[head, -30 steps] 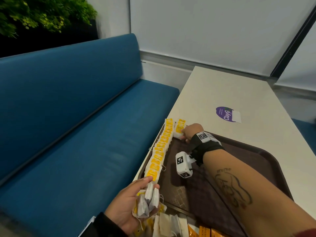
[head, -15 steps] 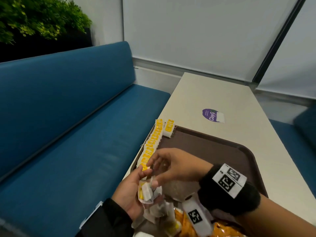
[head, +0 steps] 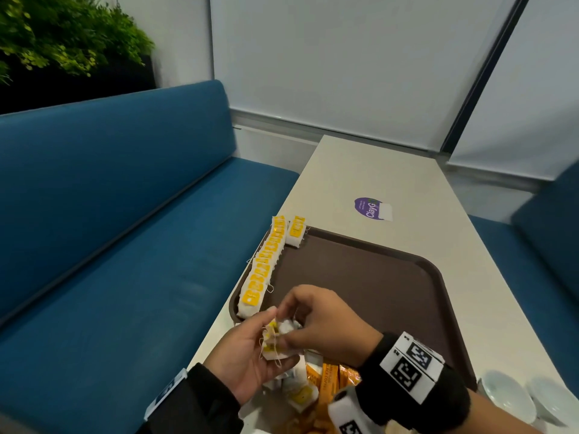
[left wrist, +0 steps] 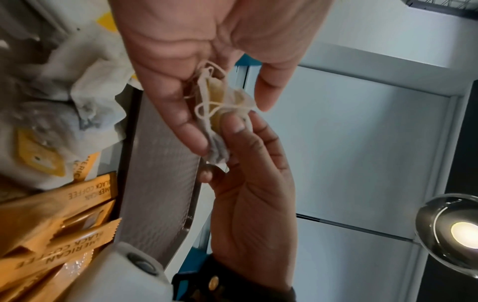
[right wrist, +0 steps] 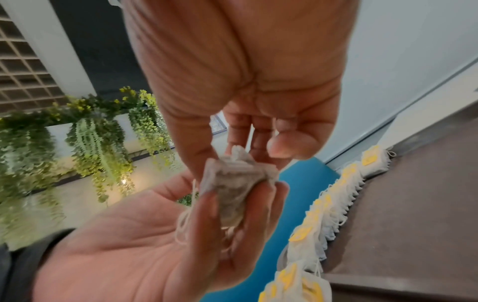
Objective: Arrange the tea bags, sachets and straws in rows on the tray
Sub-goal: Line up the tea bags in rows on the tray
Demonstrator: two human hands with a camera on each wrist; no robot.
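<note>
A brown tray lies on the table. A long row of yellow-tagged tea bags runs along its left rim. One tea bag sits beside the row's far end. Over the tray's near left corner, my left hand grips a small bunch of tea bags with tangled strings. My right hand pinches a tea bag in that bunch, thumb and fingers closed on it. Orange coffee sachets and loose tea bags are piled below my hands. No straws show.
A blue bench runs along the table's left side. A purple sticker sits on the table beyond the tray. Two white bowls stand at the near right. The tray's middle and right are bare.
My right hand has come back from the far end of the tray, where it left a tea bag, to the bunch in my left hand, and now pinches a bag there.
</note>
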